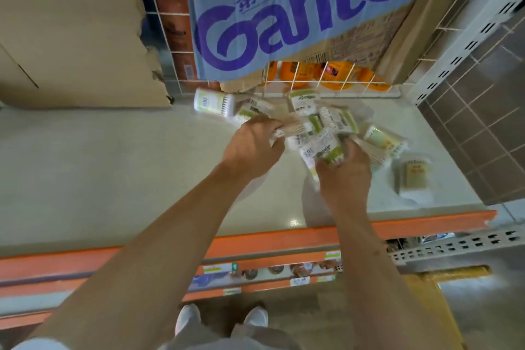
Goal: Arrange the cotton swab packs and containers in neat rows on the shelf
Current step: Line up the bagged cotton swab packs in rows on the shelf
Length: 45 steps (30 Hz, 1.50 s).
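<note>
Both bare forearms rise from 6 o'clock and converge on the pile [321,122] of swab packs, which lies on the shelf [113,167] toward its back, at about 1 o'clock from the frame's centre. The left hand [252,142] is knuckles-up at the pile's 9 o'clock edge, its fingers curled over and clamped on a bundle [289,129] of wooden-stemmed swabs. The right hand [343,170] sits at the pile's 5 o'clock, fingers wrapped round a green pack [326,152] (blur hides the fingertips). The hands are apart, with packs heaped between them.

A white tub [213,102] lies on its side at the pile's 10 o'clock, just beside it. A second tub [304,99] stands at 12 o'clock; I cannot tell whether it is upright or tilted. A loose pack [383,140] lies at 3 o'clock against the heap, and a flat pack [416,176] lies apart at 4 o'clock.

Behind the pile is a wire grid [284,85] with orange bottles [309,71] beyond it, and a cardboard box [284,23] looms at 12 o'clock.
</note>
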Each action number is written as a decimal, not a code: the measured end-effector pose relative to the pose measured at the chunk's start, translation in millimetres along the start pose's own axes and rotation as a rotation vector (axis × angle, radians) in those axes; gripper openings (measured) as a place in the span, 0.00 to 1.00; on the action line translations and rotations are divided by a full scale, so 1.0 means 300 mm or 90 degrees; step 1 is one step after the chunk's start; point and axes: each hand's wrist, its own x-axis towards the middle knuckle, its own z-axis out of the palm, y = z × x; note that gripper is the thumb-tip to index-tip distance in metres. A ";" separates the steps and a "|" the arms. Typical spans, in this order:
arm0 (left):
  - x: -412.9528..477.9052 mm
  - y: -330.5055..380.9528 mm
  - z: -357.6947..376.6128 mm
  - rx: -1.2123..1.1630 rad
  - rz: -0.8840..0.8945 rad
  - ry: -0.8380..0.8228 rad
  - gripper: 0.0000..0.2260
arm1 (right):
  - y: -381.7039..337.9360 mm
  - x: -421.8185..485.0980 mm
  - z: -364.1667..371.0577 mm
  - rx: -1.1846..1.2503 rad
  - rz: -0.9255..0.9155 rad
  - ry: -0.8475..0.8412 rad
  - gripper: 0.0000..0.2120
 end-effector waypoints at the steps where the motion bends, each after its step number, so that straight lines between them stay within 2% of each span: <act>1: -0.019 0.002 -0.012 -0.018 -0.003 0.015 0.10 | 0.003 -0.001 -0.001 0.020 0.008 -0.017 0.21; 3: -0.061 0.003 -0.033 -0.040 -0.033 0.041 0.07 | -0.005 -0.014 -0.007 0.087 0.055 -0.064 0.15; 6: -0.114 -0.005 -0.069 -0.118 -0.157 0.055 0.07 | -0.026 -0.039 -0.009 0.182 0.093 -0.099 0.15; 10: -0.171 -0.052 -0.127 -0.366 -0.359 0.063 0.11 | -0.065 -0.060 0.009 0.290 0.117 -0.121 0.15; 13: -0.226 -0.087 -0.179 -0.459 -0.421 0.111 0.11 | -0.112 -0.080 0.033 0.360 0.115 -0.155 0.13; 16: -0.295 -0.114 -0.235 -0.501 -0.448 0.158 0.08 | -0.176 -0.112 0.081 0.400 0.101 -0.202 0.08; 20: -0.410 -0.182 -0.325 -0.527 -0.495 0.225 0.03 | -0.269 -0.184 0.177 0.434 0.090 -0.275 0.08; 25: -0.568 -0.271 -0.462 -0.541 -0.528 0.305 0.04 | -0.376 -0.314 0.286 0.443 0.074 -0.356 0.07; 28: -0.669 -0.315 -0.566 -0.544 -0.521 0.377 0.02 | -0.459 -0.418 0.342 0.432 0.055 -0.391 0.08; 31: -0.778 -0.374 -0.692 -0.533 -0.494 0.426 0.07 | -0.580 -0.533 0.397 0.445 0.022 -0.406 0.08; 33: -0.854 -0.431 -0.784 -0.533 -0.486 0.450 0.01 | -0.668 -0.623 0.440 0.457 0.003 -0.415 0.08; 35: -0.930 -0.494 -0.877 -0.529 -0.481 0.464 0.05 | -0.749 -0.722 0.488 0.476 -0.003 -0.433 0.08; 40: -1.113 -0.634 -1.079 -0.524 -0.486 0.460 0.06 | -0.919 -0.955 0.619 0.507 -0.002 -0.473 0.09; 45: -1.241 -0.755 -1.203 -0.527 -0.519 0.534 0.09 | -1.037 -1.116 0.722 0.515 -0.014 -0.486 0.08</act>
